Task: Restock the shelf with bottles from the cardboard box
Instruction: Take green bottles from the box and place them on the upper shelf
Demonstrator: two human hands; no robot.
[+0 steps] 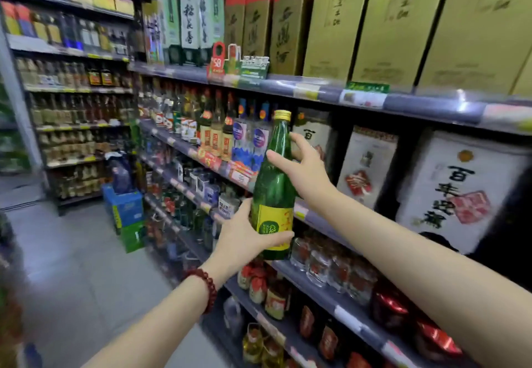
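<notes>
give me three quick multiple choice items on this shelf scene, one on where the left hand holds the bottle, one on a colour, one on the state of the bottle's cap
1. Where does the left hand grip the green bottle?
A. at the cap
B. at the lower body by the label
C. not at all

2. What colour is the bottle's label?
A. yellow
B. blue
C. white

3. What state is the cap in?
A. removed
B. on the bottle
C. held in the right hand

Key: 1 B, the left hand's fingers wrap the base around the label. 2 A, the label on the green glass is yellow with a green roundel. 3 B, the gold cap sits on the neck, while the right hand holds the upper body below it.
</notes>
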